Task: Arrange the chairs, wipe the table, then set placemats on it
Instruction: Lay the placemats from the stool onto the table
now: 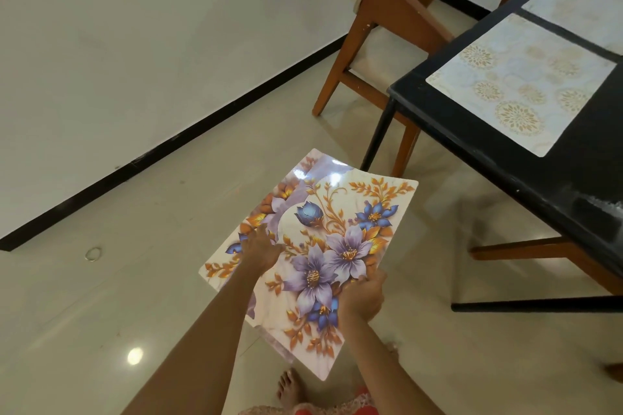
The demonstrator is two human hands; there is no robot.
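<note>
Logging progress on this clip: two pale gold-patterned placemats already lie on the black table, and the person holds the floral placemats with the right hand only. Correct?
Not quite. The head view shows both hands on the floral placemats: the right hand grips the near edge and the left hand rests on top. The rest holds: two pale placemats lie on the black table.

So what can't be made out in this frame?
- Head view: how many floral placemats are held; edges beneath suggest more than one.
- Table: far side cut off by the right edge.
- Second pale placemat: cropped at the right edge.
- Chair: top cut off by the upper edge.
</note>
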